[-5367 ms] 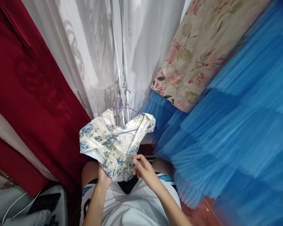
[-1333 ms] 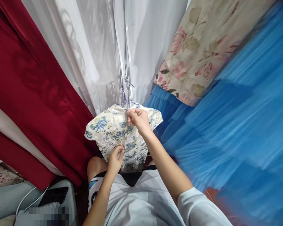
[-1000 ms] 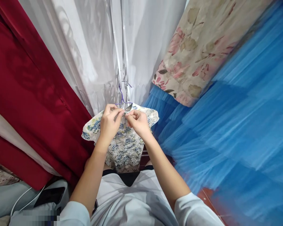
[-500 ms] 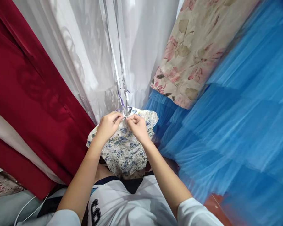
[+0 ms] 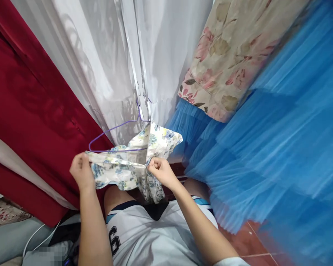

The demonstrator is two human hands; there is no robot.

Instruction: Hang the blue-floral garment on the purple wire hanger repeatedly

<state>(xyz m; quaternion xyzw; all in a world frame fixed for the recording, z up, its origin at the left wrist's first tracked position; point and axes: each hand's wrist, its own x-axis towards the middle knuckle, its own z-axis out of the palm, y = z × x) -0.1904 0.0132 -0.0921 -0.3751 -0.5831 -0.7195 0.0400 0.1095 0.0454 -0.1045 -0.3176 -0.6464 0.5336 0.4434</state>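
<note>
In the middle of the scene, beyond the near white clothing (image 5: pixel 147 238) of the person wearing the camera, a small white cloth top printed with blue and yellow flowers (image 5: pixel 127 175) is hanging partly on a thin purple hanger (image 5: pixel 139 113). The hanger's left arm is showing bare outside the cloth, while its right end is disappearing behind the fabric. The left hand (image 5: pixel 83 171) is gripping the top's left edge in curled fingers, holding it out in front of a dark red drape (image 5: pixel 44 111). The right hand (image 5: pixel 161 171) is pinching the top near its middle, thumb and fingers together; exactly what is sitting between those tips is too small to tell. Between the hands, a band of cloth is stretching nearly level, on the near side of the hanger's lower bar. On the far side, the hook is lying against shiny white straps (image 5: pixel 140 70); whether it is hanging from them is unclear. The step in hand seems to be handling the left side of the top around that bare arm. Doing it well is probably calling for a steady right pinch, a light left pull, cloth staying clear of the hanger's corner, and no tugging hard enough to strain seams or tip the hanger.
</note>
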